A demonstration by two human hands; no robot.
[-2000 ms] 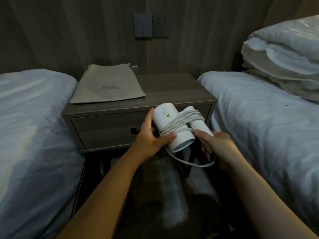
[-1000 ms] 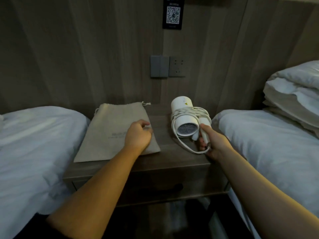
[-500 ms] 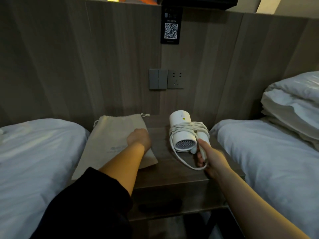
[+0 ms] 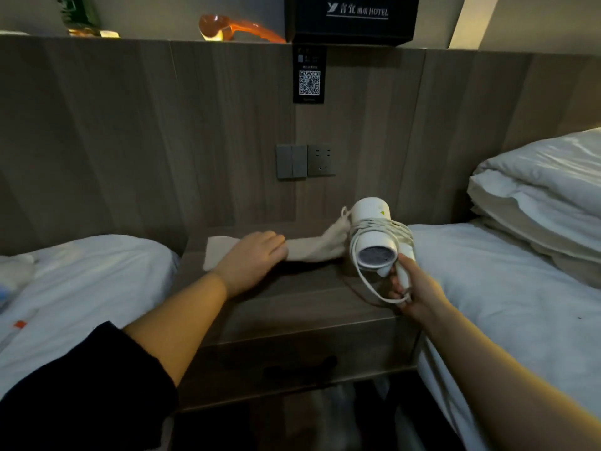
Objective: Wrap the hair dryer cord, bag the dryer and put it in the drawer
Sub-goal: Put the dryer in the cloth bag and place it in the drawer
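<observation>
The white hair dryer (image 4: 374, 237) has its cord (image 4: 367, 284) wound round the body, with one loop hanging below. My right hand (image 4: 414, 288) grips the dryer's handle and holds it just above the right side of the nightstand (image 4: 292, 307). The beige cloth bag (image 4: 312, 247) is lifted off the nightstand top, stretched between my left hand (image 4: 253, 258), which grips its middle, and the dryer; its drawstring end sits behind the dryer. The drawer (image 4: 292, 362) below is closed.
White beds (image 4: 81, 281) flank the nightstand on both sides, with folded pillows (image 4: 540, 193) on the right one. A wooden headboard wall carries a switch and socket (image 4: 305, 161). A black box (image 4: 351, 17) sits on the ledge above.
My left hand left the dryer, reached the flat bag and has now picked it up and pulled it toward the dryer. My right hand carried the dryer up over the nightstand.
</observation>
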